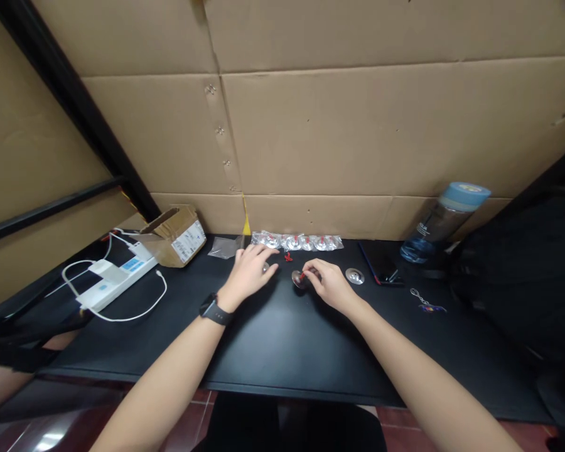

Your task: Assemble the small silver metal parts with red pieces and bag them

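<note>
My right hand (330, 282) pinches a small red piece (302, 275) at the top of a shiny metal disc (297, 280), which is tilted close to the black table. My left hand (250, 274) hovers low to the left, thumb and fingers apart. Between its thumb and fingers a bit of a shiny round metal part (265, 267) shows, mostly hidden by the hand. Loose red pieces (289, 257) lie just beyond the two hands. Another metal disc (355, 276) rests flat to the right of my right hand.
Several clear-bagged metal parts with red pieces (306, 242) line the cardboard wall. An empty-looking plastic bag (225, 247), open carton (177, 237) and power strip (117, 282) are left. A phone (379, 261), bottle (440, 220), keyring (426, 304) and black bag (522, 270) are right.
</note>
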The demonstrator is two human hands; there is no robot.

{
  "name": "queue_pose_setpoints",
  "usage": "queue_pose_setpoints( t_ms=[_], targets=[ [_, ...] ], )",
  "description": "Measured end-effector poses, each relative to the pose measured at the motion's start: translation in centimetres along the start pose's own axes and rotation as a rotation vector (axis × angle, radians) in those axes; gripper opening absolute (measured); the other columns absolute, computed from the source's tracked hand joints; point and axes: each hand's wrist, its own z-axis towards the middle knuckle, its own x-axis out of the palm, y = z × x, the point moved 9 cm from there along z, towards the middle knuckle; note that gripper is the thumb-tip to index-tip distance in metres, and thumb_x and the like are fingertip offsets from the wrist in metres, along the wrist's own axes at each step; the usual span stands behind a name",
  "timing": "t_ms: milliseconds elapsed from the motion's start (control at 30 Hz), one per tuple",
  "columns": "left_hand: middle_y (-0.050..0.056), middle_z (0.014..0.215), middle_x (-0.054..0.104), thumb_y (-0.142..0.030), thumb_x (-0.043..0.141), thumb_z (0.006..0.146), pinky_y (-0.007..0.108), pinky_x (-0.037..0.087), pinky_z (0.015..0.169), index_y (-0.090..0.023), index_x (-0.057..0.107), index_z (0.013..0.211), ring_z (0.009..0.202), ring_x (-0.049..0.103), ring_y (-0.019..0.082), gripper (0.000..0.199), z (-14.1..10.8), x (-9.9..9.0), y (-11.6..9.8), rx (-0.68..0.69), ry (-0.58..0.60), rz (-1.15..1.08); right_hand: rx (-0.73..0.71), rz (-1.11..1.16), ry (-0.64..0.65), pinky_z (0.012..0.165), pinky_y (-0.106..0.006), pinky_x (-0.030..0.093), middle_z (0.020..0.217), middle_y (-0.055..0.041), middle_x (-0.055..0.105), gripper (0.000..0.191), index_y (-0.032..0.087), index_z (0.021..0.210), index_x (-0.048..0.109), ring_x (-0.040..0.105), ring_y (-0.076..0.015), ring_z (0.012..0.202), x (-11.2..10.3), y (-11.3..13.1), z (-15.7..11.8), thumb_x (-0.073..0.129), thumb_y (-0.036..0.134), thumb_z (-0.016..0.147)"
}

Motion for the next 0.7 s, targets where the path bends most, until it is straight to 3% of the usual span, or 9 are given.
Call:
queue_pose_setpoints(
  t_ms=[133, 267, 500, 700],
  targets=[
    [0.007, 0.101, 0.072, -0.036, 0.063, 0.089, 0.043, 0.030, 0.092, -0.030, 0.074, 0.102, 0.100, 0.059, 0.029, 0.018, -0.2, 0.5, 3.6, -0.020, 0.138, 0.025, -0.024, -0.094, 0.080, 0.071, -0.028, 0.047, 0.086, -0.0044, 0.066, 0.021, 0.022, 0.101, 0.067, 0.061, -0.0168, 0.074, -0.4, -0.1, -0.1, 0.051, 0.012, 0.090],
    [0.008, 0.087, 0.074, -0.031, 0.061, 0.090, 0.043, 0.027, 0.091, -0.027, 0.075, 0.085, 0.094, 0.059, 0.028, 0.016, -0.1, 1.0, 4.6, -0.052, 0.113, 0.009, 0.001, -0.167, 0.168, 0.071, -0.027, 0.046, 0.087, -0.0052, 0.068, 0.024, 0.021, 0.089, 0.073, 0.063, -0.0164, 0.075, -0.3, -0.9, -0.2, 0.053, 0.008, 0.084],
    [0.007, 0.080, 0.072, -0.025, 0.057, 0.093, 0.044, 0.024, 0.090, -0.024, 0.071, 0.079, 0.093, 0.056, 0.028, 0.019, 0.1, 1.0, 2.9, -0.030, 0.075, 0.091, 0.054, -0.212, 0.276, 0.070, -0.028, 0.046, 0.082, -0.0040, 0.070, 0.014, 0.021, 0.084, 0.074, 0.064, -0.0175, 0.072, 0.1, -2.9, -0.5, 0.064, 0.012, 0.082],
    [0.006, 0.110, 0.069, -0.028, 0.051, 0.098, 0.041, 0.027, 0.089, -0.025, 0.067, 0.094, 0.107, 0.053, 0.025, 0.016, 0.0, 0.2, -0.6, 0.037, -0.024, 0.009, 0.092, -0.275, 0.227, 0.069, -0.027, 0.044, 0.082, -0.0039, 0.066, 0.015, 0.021, 0.075, 0.067, 0.061, -0.0178, 0.076, -0.7, -3.2, -0.8, 0.064, 0.008, 0.083]
  ],
)
